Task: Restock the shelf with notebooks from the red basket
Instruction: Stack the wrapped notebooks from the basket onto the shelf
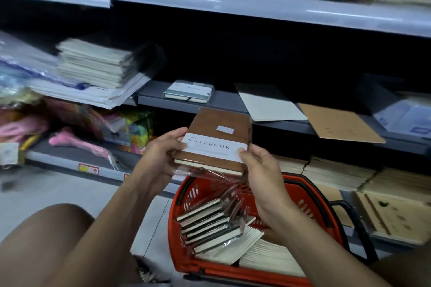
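we hold a brown notebook (218,141) in clear wrap up in front of the middle shelf (275,123), above the red basket (310,196) that sits on the floor between our knees. our left hand (161,156) pinches its left edge, thumb on the white "notebook" band and fingers curled beneath; our right hand (261,168) grips the right corner the same way, so both grips are closed on the one book. we judge the task barely begun: only one grey-blue notebook (189,92) lies on the shelf so far, while a row of wrapped notebooks (207,226) stands on edge in the basket, beside a cream stack (268,256) of other pads. the shelf offers open room just right of the grey-blue one, up to a white sheet (270,105) and a cardboard sheet (340,123) that overhang the front lip. the upper shelf (256,7) leaves a dark, tall gap, so we think the way in is free, though loose wrap trailing under the book could catch.
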`<move>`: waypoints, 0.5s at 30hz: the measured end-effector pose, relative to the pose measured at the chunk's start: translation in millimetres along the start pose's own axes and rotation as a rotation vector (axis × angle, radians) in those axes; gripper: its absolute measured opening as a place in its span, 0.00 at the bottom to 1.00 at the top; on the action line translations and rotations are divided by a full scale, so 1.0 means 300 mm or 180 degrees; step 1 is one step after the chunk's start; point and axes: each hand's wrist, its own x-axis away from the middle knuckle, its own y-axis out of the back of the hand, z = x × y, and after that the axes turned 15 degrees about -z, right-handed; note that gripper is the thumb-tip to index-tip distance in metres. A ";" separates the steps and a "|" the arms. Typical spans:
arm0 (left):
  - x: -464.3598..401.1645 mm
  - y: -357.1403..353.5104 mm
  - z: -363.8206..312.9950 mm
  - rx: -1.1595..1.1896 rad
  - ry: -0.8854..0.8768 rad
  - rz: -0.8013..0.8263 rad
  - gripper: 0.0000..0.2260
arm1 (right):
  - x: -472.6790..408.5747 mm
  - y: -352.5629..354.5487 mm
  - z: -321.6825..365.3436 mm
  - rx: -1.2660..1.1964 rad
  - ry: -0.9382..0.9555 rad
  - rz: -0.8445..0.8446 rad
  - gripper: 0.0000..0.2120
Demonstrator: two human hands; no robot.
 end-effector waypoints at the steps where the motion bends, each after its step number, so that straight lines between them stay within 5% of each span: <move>1: -0.001 -0.001 -0.008 0.0072 -0.0046 0.0023 0.21 | -0.001 -0.010 0.002 -0.0050 -0.0018 0.0032 0.10; 5: -0.002 -0.004 -0.050 0.0281 -0.0163 0.0175 0.20 | -0.011 -0.058 0.002 -0.0134 0.0174 0.0000 0.18; 15: -0.099 -0.032 -0.207 0.0406 -0.0571 0.0086 0.15 | -0.158 -0.209 0.118 -0.0156 0.0819 0.0326 0.15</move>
